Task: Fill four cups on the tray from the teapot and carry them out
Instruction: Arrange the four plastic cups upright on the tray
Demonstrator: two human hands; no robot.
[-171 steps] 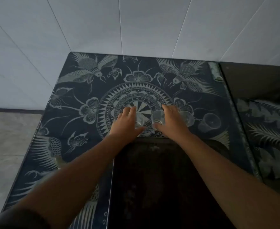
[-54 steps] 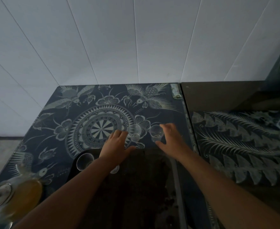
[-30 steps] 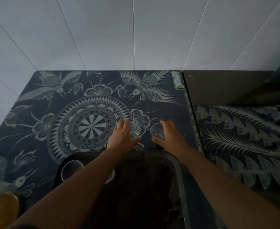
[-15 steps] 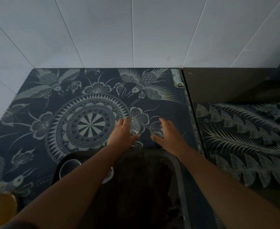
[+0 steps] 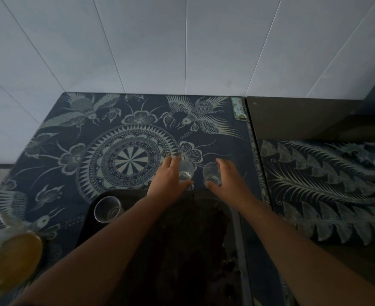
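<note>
Now each hand grips a small clear glass cup on the patterned cloth just beyond the dark tray [image 5: 240, 228]: left hand [image 5: 167, 180] around one cup [image 5: 185, 172], right hand [image 5: 230, 180] around another cup [image 5: 212, 173]. A third empty cup [image 5: 107, 209] stands in the tray's far left corner. The teapot [image 5: 7, 261], holding amber tea, sits at the lower left.

Two clear cups [image 5: 185, 172] [image 5: 212, 176] stand upright beyond the dark tray [image 5: 237, 228]; another cup [image 5: 107, 209] sits on it.
</note>
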